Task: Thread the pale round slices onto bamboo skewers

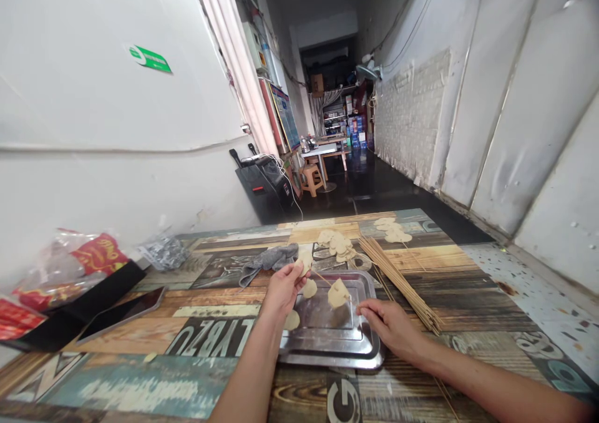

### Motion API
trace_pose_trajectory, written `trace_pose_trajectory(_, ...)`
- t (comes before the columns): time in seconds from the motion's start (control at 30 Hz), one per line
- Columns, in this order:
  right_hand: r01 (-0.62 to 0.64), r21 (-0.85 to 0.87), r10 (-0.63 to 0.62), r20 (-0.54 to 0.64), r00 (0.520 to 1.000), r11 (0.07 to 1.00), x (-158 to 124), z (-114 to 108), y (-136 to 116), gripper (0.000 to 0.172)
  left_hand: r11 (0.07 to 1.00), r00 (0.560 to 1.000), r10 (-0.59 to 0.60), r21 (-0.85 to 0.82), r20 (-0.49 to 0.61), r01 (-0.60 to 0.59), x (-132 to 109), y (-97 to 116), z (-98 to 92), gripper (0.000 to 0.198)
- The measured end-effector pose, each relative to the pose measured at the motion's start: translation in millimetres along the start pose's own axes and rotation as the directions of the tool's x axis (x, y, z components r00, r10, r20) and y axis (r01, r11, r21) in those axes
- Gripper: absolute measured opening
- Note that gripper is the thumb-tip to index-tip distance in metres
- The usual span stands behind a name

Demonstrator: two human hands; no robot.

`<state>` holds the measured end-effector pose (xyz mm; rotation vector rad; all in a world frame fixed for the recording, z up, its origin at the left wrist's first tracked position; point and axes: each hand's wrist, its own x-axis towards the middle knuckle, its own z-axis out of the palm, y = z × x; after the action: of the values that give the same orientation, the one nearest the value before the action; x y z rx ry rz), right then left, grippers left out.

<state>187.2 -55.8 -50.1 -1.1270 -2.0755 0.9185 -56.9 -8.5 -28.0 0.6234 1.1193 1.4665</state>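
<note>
My left hand (284, 287) is raised over the far left part of a metal tray (322, 352), pinching a thin pale round slice (305, 259). A thin bamboo skewer (322, 277) slants above the tray, with another pale slice (338, 294) threaded on it. At the skewer's lower right end, my right hand (384, 323) is closed in a pinch on it. Whether the skewer's tip has entered the slice in my left hand, I cannot tell. Loose round slices (292, 320) lie on the tray's left side.
Beyond the tray are a pile of pale slices (336, 244) and a grey cloth (269, 262). A bundle of bamboo skewers (397, 279) lies to the right, near more skewered slices (392, 229). A phone (121, 314) and a black box (93, 301) with packets occupy the left.
</note>
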Motion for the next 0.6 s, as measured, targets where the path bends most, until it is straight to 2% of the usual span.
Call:
trace_pose_trajectory(0.17,0.01,-0.007,-0.01,-0.001,1.0,1.0,1.0,0.0,0.5,0.032,0.992,0.993,0.109,0.068,-0.038,-0.106,1.0,-6.2,0.9,0.039)
trace_pose_trajectory(0.23,0.008,-0.009,-0.008,-0.004,1.0,1.0,0.7,0.1,0.1,0.032,0.994,0.993,0.101,0.049,-0.058,-0.098,1.2,-6.9,1.7,0.038)
trace_pose_trajectory(0.37,0.006,-0.007,-0.005,0.006,1.0,1.0,-0.5,-0.3,-2.3,0.034,0.998,0.996,0.011,-0.055,-0.087,-0.016,0.6,-5.3,3.6,0.033)
trace_pose_trajectory(0.5,0.015,0.006,-0.015,0.005,1.0,1.0,-1.5,-0.5,-2.4,0.034,0.998,0.991,0.044,-0.045,-0.129,-0.05,-0.1,-5.1,5.0,0.024)
trace_pose_trajectory(0.6,0.013,0.015,-0.013,0.0,1.0,1.0,-1.0,0.1,-1.0,0.034,0.997,0.985,0.062,-0.035,-0.161,-0.069,0.4,-7.9,5.4,0.026)
